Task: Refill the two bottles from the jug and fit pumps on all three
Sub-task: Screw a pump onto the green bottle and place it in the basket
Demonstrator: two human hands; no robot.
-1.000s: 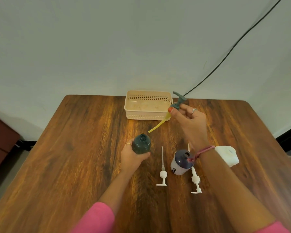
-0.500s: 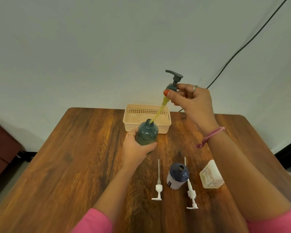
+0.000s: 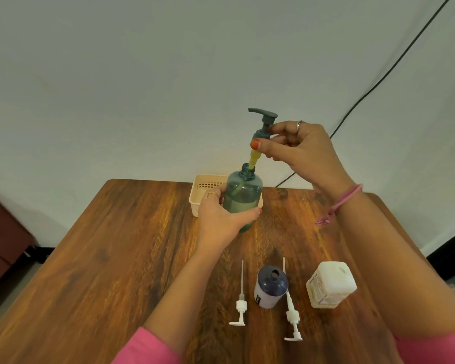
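Observation:
My left hand [image 3: 221, 219] grips a translucent teal bottle [image 3: 243, 195], lifted above the wooden table [image 3: 116, 258]. My right hand [image 3: 302, 153] pinches the collar of a teal pump [image 3: 263, 124] held over the bottle's mouth, with its yellow tube reaching down inside the bottle. Near me a dark blue bottle [image 3: 271, 287] stands with its mouth uncapped. One white pump [image 3: 241, 303] lies to its left and a second white pump [image 3: 291, 308] lies to its right. The white jug [image 3: 330, 285] stands further right, its cap on.
A beige slotted basket [image 3: 202, 193] sits at the table's far edge, partly behind the teal bottle. A black cable [image 3: 378, 82] runs down the white wall. Dark furniture [image 3: 3, 240] stands on the floor to the left.
Both hands have risen. The pump has gone from tilted beside the bottle to upright over its mouth, and the tube has slid deeper into the bottle.

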